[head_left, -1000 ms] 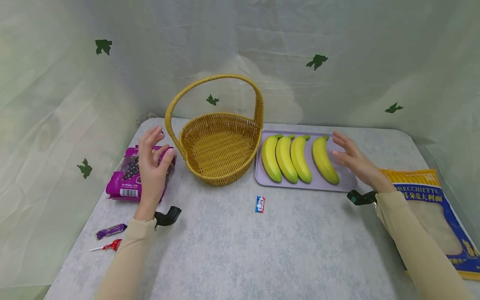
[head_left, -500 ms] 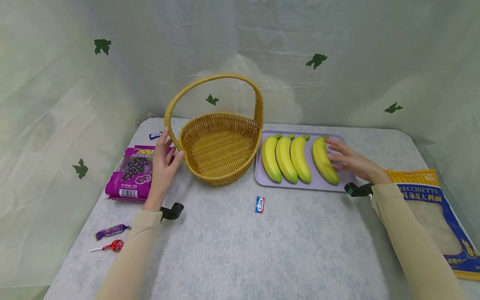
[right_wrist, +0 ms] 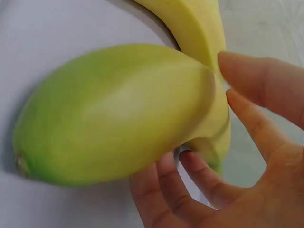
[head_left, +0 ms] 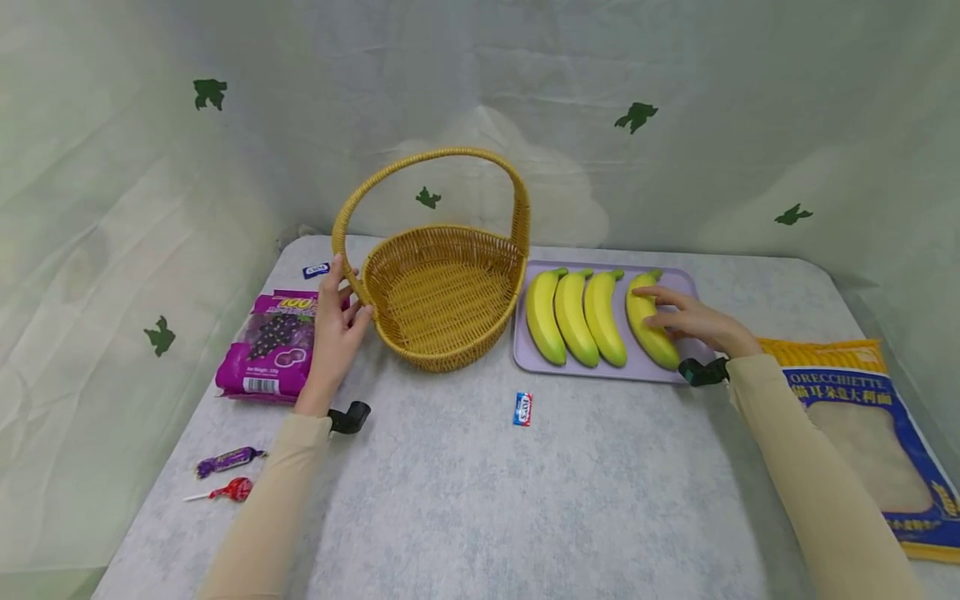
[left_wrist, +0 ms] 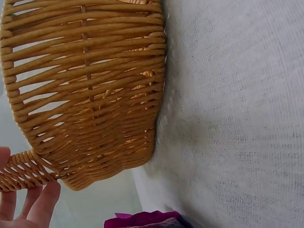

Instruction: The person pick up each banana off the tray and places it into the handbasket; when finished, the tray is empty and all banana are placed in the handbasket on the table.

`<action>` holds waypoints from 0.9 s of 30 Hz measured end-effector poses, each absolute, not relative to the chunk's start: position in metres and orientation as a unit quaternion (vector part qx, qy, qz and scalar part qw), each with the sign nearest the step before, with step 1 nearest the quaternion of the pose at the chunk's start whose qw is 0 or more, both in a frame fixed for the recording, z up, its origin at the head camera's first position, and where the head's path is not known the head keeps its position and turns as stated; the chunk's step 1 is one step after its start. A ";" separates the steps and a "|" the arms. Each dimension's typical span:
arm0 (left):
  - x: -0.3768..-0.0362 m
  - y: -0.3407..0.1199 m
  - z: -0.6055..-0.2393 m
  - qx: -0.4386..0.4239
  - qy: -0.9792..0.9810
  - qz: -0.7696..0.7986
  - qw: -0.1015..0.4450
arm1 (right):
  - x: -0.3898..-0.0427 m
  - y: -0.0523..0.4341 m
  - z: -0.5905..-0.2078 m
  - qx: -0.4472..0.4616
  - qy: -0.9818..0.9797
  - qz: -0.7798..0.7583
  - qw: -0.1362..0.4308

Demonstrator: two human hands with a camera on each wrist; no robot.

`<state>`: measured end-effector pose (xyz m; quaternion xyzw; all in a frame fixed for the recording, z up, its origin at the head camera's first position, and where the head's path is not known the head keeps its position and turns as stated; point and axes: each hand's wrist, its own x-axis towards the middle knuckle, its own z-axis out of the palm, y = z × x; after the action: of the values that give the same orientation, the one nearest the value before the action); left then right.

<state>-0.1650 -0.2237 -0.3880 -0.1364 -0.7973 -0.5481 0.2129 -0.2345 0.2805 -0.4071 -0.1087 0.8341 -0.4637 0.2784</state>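
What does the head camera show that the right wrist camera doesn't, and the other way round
Only the head view shows the wicker basket, the left hand at its handle base, three more bananas, the grape candy bag and the orecchiette bag. Only the right wrist view shows the fingers curling under the banana. Both show the right hand on the rightmost banana and the lilac tray.

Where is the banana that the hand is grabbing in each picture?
Head view: the rightmost banana of four on the purple tray, right of middle, under the right hand.
Left wrist view: not in it; only the wicker basket and the left hand's fingers show.
Right wrist view: the banana fills the middle, with fingers curling round it.
Shared landmark: the tray under the banana shows in the head and right wrist views.
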 end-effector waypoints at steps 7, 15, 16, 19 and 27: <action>-0.179 -0.235 -0.409 -0.137 -0.793 -0.555 0.211 | -0.235 0.276 -0.408 -0.104 0.841 -0.462 0.261; -0.180 -0.237 -0.412 -0.145 -0.795 -0.546 0.221 | -0.230 0.274 -0.407 -0.089 0.838 -0.479 0.245; -0.180 -0.237 -0.413 -0.143 -0.796 -0.545 0.221 | -0.229 0.274 -0.406 -0.092 0.836 -0.484 0.243; -0.180 -0.237 -0.413 -0.140 -0.799 -0.542 0.219 | -0.226 0.270 -0.403 -0.098 0.827 -0.497 0.242; -0.179 -0.237 -0.413 -0.140 -0.806 -0.533 0.218 | -0.220 0.238 -0.384 -0.137 0.814 -0.508 0.246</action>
<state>-0.1786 -0.2367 -0.4128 -0.1404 -0.8057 -0.5327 0.2177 -0.2197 0.2381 -0.3840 -0.1372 0.8139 -0.5083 0.2458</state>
